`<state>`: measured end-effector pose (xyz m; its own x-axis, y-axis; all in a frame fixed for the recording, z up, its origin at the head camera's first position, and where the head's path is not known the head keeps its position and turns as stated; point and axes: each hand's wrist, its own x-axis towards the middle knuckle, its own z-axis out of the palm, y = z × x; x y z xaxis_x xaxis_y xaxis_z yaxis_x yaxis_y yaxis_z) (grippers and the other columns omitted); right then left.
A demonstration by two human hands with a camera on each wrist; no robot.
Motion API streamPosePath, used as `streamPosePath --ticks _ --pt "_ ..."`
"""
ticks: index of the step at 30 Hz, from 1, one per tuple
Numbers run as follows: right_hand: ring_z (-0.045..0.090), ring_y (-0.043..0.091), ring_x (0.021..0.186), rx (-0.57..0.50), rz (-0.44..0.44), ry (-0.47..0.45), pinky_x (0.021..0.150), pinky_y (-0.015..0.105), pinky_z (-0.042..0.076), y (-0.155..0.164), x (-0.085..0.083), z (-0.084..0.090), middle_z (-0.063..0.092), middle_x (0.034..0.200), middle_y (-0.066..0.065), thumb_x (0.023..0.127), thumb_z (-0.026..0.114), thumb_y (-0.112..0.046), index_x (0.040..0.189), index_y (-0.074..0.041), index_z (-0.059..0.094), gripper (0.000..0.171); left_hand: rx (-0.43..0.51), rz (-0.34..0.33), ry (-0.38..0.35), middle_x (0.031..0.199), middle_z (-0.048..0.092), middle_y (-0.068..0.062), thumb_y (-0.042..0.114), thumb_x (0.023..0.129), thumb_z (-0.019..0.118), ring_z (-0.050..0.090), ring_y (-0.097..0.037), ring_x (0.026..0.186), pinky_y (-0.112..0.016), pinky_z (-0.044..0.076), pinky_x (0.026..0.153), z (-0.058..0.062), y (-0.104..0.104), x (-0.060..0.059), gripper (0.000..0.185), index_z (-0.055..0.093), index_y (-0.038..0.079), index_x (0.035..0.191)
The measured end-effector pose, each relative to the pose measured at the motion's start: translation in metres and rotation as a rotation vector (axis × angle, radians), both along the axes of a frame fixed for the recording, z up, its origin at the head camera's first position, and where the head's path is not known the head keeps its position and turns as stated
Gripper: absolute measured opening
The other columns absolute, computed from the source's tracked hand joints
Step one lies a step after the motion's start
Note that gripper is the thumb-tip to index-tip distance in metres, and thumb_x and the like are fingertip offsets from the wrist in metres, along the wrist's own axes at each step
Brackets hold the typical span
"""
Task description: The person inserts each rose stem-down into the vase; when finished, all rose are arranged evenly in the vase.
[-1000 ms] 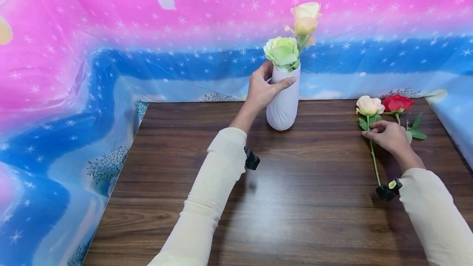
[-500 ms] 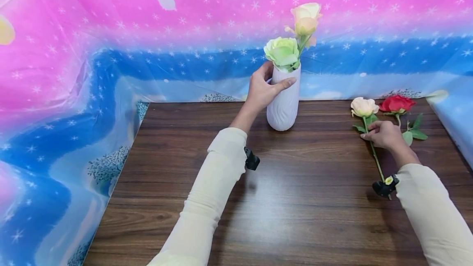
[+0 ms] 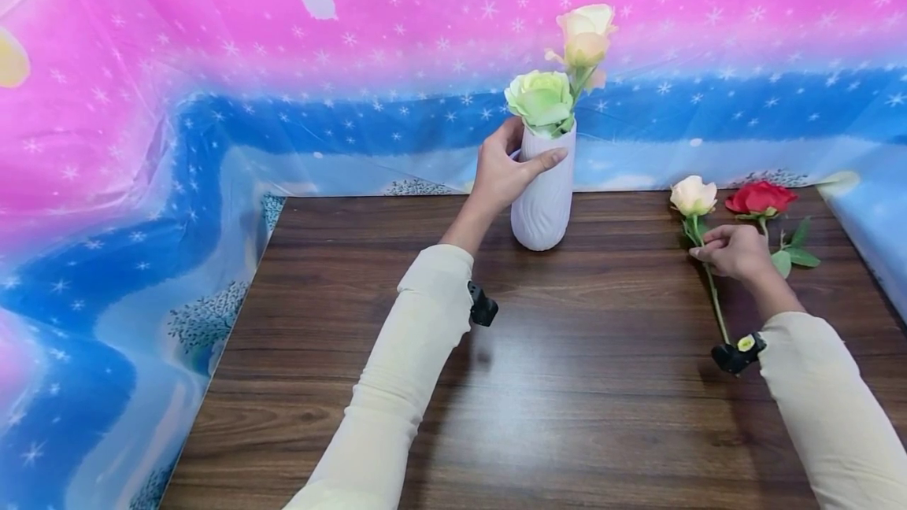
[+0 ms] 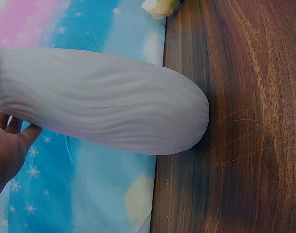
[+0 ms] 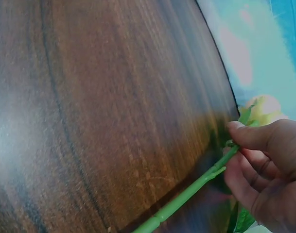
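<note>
- I have the left arm stretched far forward, left hand [image 3: 501, 168] wrapped round the white vase [image 3: 542, 207], thumb across its near side.
- Vase near upright by the table [image 3: 567, 415]'s far edge, green rose [image 3: 540, 98] and cream rose [image 3: 586, 36] in its mouth.
- Over right, my right hand [image 3: 738, 252] pinches the pale rose [image 3: 693, 196]'s stem below the bloom, red rose [image 3: 762, 199] just beside!

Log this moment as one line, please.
left hand: holds white vase | right hand: pinches peach rose by stem | in vase: green rose, cream rose | on table: red rose
</note>
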<state>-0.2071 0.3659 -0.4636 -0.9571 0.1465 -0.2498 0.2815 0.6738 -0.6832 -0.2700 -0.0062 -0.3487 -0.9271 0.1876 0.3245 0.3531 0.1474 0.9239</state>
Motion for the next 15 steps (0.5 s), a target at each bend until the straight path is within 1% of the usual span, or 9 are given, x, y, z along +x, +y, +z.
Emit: streamPosePath --ticks 4,6,9,11,15 --pt "0.060 -0.002 0.062 -0.037 -0.046 -0.007 0.059 0.021 0.058 -0.002 -0.001 0.004 0.058 0.070 -0.013 0.096 0.068 -0.014 0.123 0.012 0.057 0.039 -0.002 -0.001 -0.013 0.128 0.070 -0.012 0.023 0.085 0.084 0.068 -0.019 0.117 -0.027 0.057 0.097 0.000 0.000 0.000 0.055 0.061 0.008 0.132" --pt "0.059 -0.004 0.063 -0.072 -0.072 -0.008 0.061 0.021 0.059 -0.003 -0.002 0.006 0.056 0.069 -0.016 0.097 0.068 -0.016 0.126 0.011 0.056 0.042 -0.002 -0.001 -0.016 0.128 0.070 -0.012 0.023 0.085 0.084 0.068 -0.019 0.117 -0.028 0.057 0.098 0.000 0.000 0.000 0.055 0.061 0.008 0.133" --pt "0.060 -0.006 0.064 -0.120 -0.091 -0.003 0.062 0.020 0.060 -0.003 -0.003 0.008 0.056 0.066 -0.022 0.097 0.068 -0.019 0.129 0.010 0.054 0.046 0.000 -0.001 -0.019 0.129 0.070 -0.012 0.023 0.085 0.084 0.068 -0.019 0.117 -0.028 0.057 0.098 0.000 0.000 0.000 0.055 0.061 0.009 0.133" --pt "0.060 -0.008 0.065 -0.159 -0.097 0.005 0.063 0.020 0.060 -0.004 -0.003 0.010 0.055 0.067 -0.023 0.098 0.068 -0.020 0.130 0.009 0.052 0.047 -0.002 0.000 -0.018 0.129 0.070 -0.012 0.023 0.085 0.084 0.068 -0.019 0.117 -0.028 0.057 0.098 0.000 0.000 -0.001 0.056 0.061 0.008 0.133" --pt "0.063 -0.010 0.066 -0.241 -0.106 0.026 0.064 0.019 0.061 -0.005 -0.003 0.014 0.058 0.068 -0.028 0.098 0.068 -0.023 0.124 0.004 0.054 0.040 -0.010 0.004 -0.015 0.129 0.070 -0.012 0.024 0.085 0.084 0.068 -0.019 0.118 -0.028 0.057 0.099 0.001 0.000 0.000 0.056 0.061 0.008 0.133"
